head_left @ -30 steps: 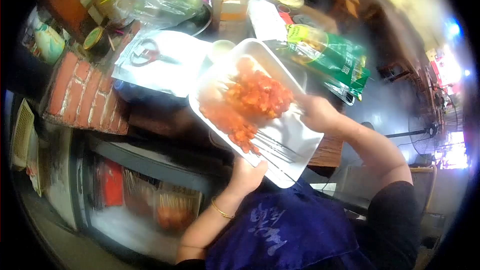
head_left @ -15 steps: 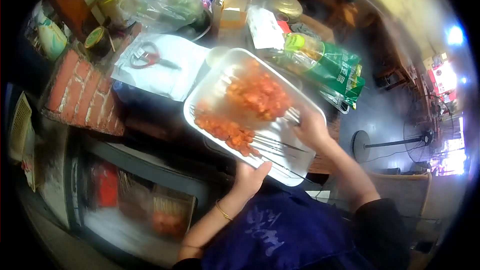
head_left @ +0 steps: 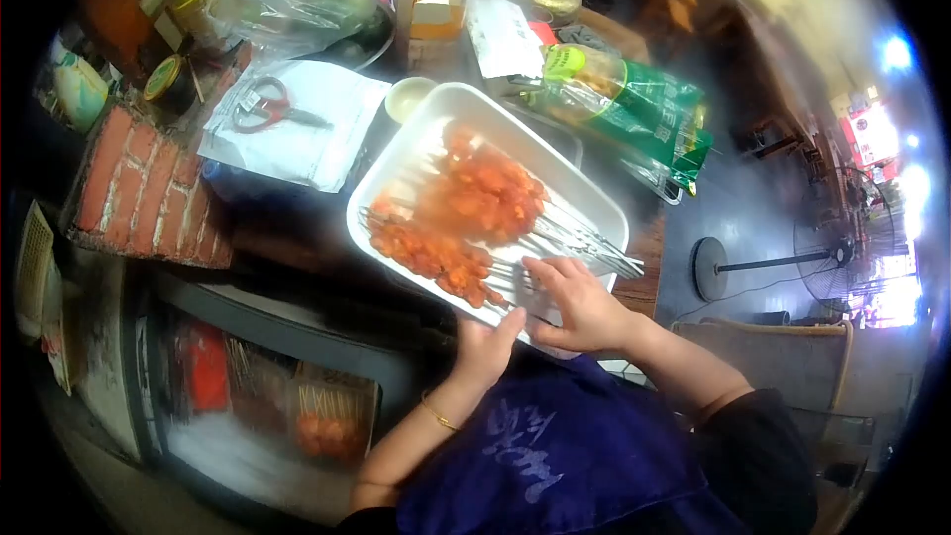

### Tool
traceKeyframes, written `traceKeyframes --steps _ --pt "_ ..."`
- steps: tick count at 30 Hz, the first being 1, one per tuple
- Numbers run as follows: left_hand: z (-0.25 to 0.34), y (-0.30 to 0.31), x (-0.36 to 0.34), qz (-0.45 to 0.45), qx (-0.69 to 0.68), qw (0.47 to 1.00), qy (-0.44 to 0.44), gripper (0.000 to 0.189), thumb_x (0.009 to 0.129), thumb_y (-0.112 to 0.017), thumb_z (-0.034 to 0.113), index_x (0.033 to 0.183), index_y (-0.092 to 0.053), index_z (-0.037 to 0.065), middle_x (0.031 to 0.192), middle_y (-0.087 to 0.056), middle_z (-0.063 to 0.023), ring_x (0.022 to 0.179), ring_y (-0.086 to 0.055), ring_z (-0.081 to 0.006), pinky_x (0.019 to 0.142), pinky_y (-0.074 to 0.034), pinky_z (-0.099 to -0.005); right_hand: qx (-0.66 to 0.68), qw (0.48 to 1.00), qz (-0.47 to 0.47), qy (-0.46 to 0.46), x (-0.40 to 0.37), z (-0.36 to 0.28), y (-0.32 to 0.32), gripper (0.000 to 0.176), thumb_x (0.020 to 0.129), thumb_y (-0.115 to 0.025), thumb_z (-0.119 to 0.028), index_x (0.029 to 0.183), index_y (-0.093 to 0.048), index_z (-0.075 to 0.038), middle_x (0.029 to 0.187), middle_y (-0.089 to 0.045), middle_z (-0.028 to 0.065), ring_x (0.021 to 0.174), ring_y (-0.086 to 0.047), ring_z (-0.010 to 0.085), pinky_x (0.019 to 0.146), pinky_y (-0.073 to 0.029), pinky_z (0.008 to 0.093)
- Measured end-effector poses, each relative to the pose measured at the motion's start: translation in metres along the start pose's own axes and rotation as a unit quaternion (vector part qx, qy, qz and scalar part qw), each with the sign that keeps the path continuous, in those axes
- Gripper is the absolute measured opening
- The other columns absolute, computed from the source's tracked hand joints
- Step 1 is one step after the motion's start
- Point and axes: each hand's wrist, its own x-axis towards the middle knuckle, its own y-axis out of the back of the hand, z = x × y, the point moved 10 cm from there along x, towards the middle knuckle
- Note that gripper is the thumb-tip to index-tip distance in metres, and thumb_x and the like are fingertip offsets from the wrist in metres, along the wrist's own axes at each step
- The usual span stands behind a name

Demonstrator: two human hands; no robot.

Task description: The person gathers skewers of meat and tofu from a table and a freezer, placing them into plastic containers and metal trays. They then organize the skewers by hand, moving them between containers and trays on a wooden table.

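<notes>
A white plastic tray (head_left: 580,178) is tilted in front of me. Two bunches of red-orange meat skewers lie in it: a far bunch (head_left: 490,196), whose metal ends reach over the right rim, and a near bunch (head_left: 436,256) along the front wall. My left hand (head_left: 485,349) grips the tray's near edge, thumb on top and the other fingers hidden underneath. My right hand (head_left: 584,309) is at the tray's front corner, its fingers and thumb closing around the bare metal ends of the near bunch.
Red-handled scissors (head_left: 272,111) lie on a white bag (head_left: 297,154) at the left. Behind the tray are a green food package (head_left: 654,119), a cardboard box (head_left: 436,15) and a clear plastic bag (head_left: 287,5). Below is a glass-topped case (head_left: 267,376) holding more skewers. A fan (head_left: 842,253) stands at right.
My right hand has left the far bunch and moved left and nearer, onto the near bunch's ends. The far bunch now rests in the tray. My left hand keeps its hold.
</notes>
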Motion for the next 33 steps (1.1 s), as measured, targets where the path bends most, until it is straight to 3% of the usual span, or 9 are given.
traceKeyframes --steps 8,11,15,19,20,23,25,27,33 --pt "0.001 -0.009 -0.006 -0.032 0.061 0.997 -0.035 0.065 0.084 -0.058 -0.004 0.140 -0.024 0.000 0.133 -0.040 -0.0111 0.123 -0.042 -0.0193 0.103 -0.037 -0.0351 -0.089 0.995 -0.050 -0.015 0.008 -0.008 -0.015 0.072 0.069 -0.072 -0.022 0.132 -0.041 -0.005 0.108 -0.052 0.0154 0.096 -0.055 0.0333 0.079 -0.049 0.0394" --pt "0.003 -0.008 -0.011 -0.044 0.085 0.995 -0.039 0.068 0.082 -0.060 -0.003 0.140 -0.023 0.001 0.134 -0.040 -0.0119 0.123 -0.041 -0.0198 0.104 -0.036 -0.0352 -0.156 0.983 0.090 0.030 0.002 -0.025 -0.015 0.058 0.074 -0.066 -0.019 0.127 -0.047 -0.006 0.103 -0.054 0.0124 0.093 -0.056 0.0302 0.076 -0.049 0.0366" --pt "0.007 -0.009 -0.012 -0.039 0.084 0.995 -0.041 0.070 0.081 -0.060 -0.003 0.139 -0.021 0.001 0.134 -0.039 -0.0125 0.124 -0.040 -0.0198 0.104 -0.036 -0.0354 -0.159 0.980 0.109 -0.045 0.000 -0.011 -0.022 0.040 0.076 -0.062 -0.016 0.114 -0.052 -0.005 0.099 -0.055 0.0111 0.089 -0.056 0.0283 0.075 -0.048 0.0376" --pt "0.006 -0.009 -0.009 -0.024 0.079 0.995 -0.061 0.064 0.079 -0.058 -0.004 0.134 -0.026 -0.001 0.129 -0.041 -0.0136 0.119 -0.044 -0.0203 0.101 -0.039 -0.0359 -0.077 0.994 0.069 -0.020 0.007 -0.003 -0.018 0.037 0.071 -0.068 -0.019 0.102 -0.053 -0.006 0.091 -0.054 0.0148 0.084 -0.054 0.0335 0.072 -0.047 0.0406" --pt "0.004 -0.007 -0.008 -0.014 0.080 0.995 -0.065 0.062 0.077 -0.057 -0.004 0.131 -0.028 -0.002 0.127 -0.043 -0.0141 0.117 -0.045 -0.0206 0.099 -0.040 -0.0361 -0.052 0.997 0.010 -0.050 0.005 0.009 -0.028 0.050 0.069 -0.065 -0.008 0.116 -0.050 -0.002 0.099 -0.054 0.0168 0.094 -0.055 0.0334 0.079 -0.047 0.0393" --pt "-0.006 0.000 -0.010 -0.036 0.088 0.995 -0.025 0.062 0.075 -0.054 -0.005 0.131 -0.028 -0.002 0.125 -0.043 -0.0136 0.117 -0.045 -0.0203 0.099 -0.040 -0.0362 0.316 0.915 -0.138 -0.207 -0.009 0.043 -0.038 0.051 0.070 -0.060 -0.005 0.119 -0.049 0.001 0.106 -0.055 0.0138 0.101 -0.054 0.0236 0.083 -0.045 0.0343" --pt "-0.012 -0.001 -0.012 -0.068 0.133 0.989 -0.023 0.070 0.073 -0.053 -0.006 0.135 -0.023 0.000 0.125 -0.041 -0.0107 0.115 -0.045 -0.0184 0.099 -0.041 -0.0334 0.229 0.957 -0.139 -0.115 -0.011 0.038 -0.019 0.052 0.073 -0.053 0.002 0.125 -0.047 0.001 0.114 -0.053 0.0120 0.106 -0.052 0.0194 0.086 -0.046 0.0325" --pt "-0.025 0.001 -0.008 -0.101 0.181 0.978 -0.024 0.069 0.073 -0.052 -0.006 0.136 -0.022 -0.001 0.125 -0.041 -0.0103 0.114 -0.046 -0.0176 0.097 -0.042 -0.0327 0.432 0.857 -0.179 -0.219 -0.021 0.047 -0.036 0.055 0.076 -0.048 0.007 0.130 -0.042 -0.001 0.120 -0.050 0.0128 0.108 -0.052 0.0216 0.087 -0.048 0.0354" --pt "-0.009 -0.007 -0.012 -0.062 0.054 0.997 0.008 0.064 0.074 -0.053 -0.009 0.133 -0.031 -0.001 0.124 -0.046 -0.0096 0.112 -0.048 -0.0169 0.094 -0.044 -0.0321 0.583 0.767 -0.144 -0.226 -0.025 0.023 -0.044 0.057 0.085 -0.042 0.005 0.140 -0.030 -0.006 0.129 -0.048 0.0160 0.106 -0.058 0.0238 0.083 -0.052 0.0345"
